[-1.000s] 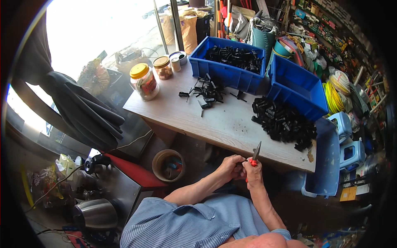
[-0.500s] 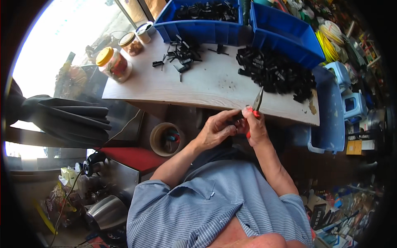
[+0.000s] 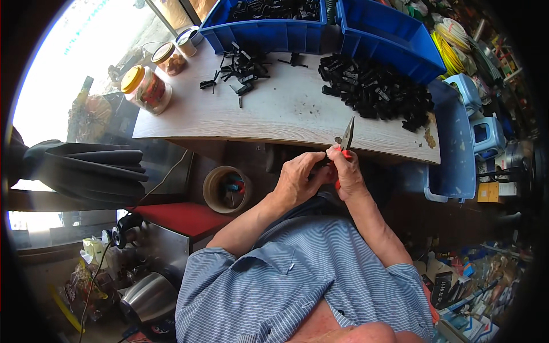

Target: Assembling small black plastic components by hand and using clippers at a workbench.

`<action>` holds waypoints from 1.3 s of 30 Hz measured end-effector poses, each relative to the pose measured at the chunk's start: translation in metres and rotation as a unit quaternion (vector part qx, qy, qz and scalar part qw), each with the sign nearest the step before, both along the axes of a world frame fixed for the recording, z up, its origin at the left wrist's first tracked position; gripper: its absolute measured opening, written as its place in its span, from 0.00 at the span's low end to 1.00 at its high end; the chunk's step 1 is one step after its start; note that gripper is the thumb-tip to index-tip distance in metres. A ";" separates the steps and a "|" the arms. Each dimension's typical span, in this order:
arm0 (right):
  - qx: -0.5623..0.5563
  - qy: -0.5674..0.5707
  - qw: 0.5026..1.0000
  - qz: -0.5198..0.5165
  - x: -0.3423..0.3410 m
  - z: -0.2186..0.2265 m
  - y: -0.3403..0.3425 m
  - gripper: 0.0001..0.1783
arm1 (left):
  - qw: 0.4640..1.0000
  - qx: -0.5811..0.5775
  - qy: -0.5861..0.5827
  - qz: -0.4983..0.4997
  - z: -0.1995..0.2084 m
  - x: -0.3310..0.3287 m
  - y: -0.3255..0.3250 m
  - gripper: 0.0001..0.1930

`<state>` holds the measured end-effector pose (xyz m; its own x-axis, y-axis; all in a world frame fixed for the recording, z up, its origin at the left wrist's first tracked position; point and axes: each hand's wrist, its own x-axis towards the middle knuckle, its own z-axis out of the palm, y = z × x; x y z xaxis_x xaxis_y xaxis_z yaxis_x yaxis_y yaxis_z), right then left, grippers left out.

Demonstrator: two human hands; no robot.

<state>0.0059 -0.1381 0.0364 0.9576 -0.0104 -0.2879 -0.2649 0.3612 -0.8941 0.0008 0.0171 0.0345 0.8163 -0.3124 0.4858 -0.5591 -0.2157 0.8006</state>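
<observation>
My right hand (image 3: pixel 349 176) is closed round a pair of red-handled pliers (image 3: pixel 348 135), their grey jaws pointing up over the table's front edge. Right beside it, my left hand (image 3: pixel 298 179) has its fingers pinched together, the tips meeting those of the right hand. Something small and dark shows between the left fingers, too hidden to name. Beyond the hands, a large heap of black plastic parts (image 3: pixel 374 88) lies on the table (image 3: pixel 229 117). Farther left is a smaller, looser group of black parts with thin arms (image 3: pixel 245 71).
Two blue bins stand at the back: the left bin (image 3: pixel 263 35) contains black parts, the right bin (image 3: pixel 389 34) is tilted. Lidded jars (image 3: pixel 150 94) line the table's left end. A round bucket (image 3: pixel 213 191) sits below the table, a light-blue tub (image 3: pixel 452 143) to its right.
The view has shifted slightly, so the table and bins sit a little higher and further left. Both hands stay together, and the pliers now point more upright.
</observation>
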 end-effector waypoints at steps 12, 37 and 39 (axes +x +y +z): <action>0.029 0.056 0.997 0.035 -0.006 0.003 -0.011 0.07 | 0.883 -0.348 0.308 0.059 -0.021 0.013 -0.017 0.11; -0.146 0.056 0.980 0.122 -0.021 -0.006 0.006 0.24 | 0.891 -0.328 0.304 0.080 -0.012 0.028 -0.032 0.11; -0.140 0.064 0.981 0.120 -0.021 -0.005 0.009 0.23 | 0.893 -0.324 0.301 0.080 -0.012 0.028 -0.033 0.11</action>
<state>-0.0155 -0.1294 0.0310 0.8986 0.1142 -0.4237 -0.4285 0.0198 -0.9033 0.0291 -0.0155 0.0225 0.9996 0.0195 -0.0189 0.0105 0.3632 0.9317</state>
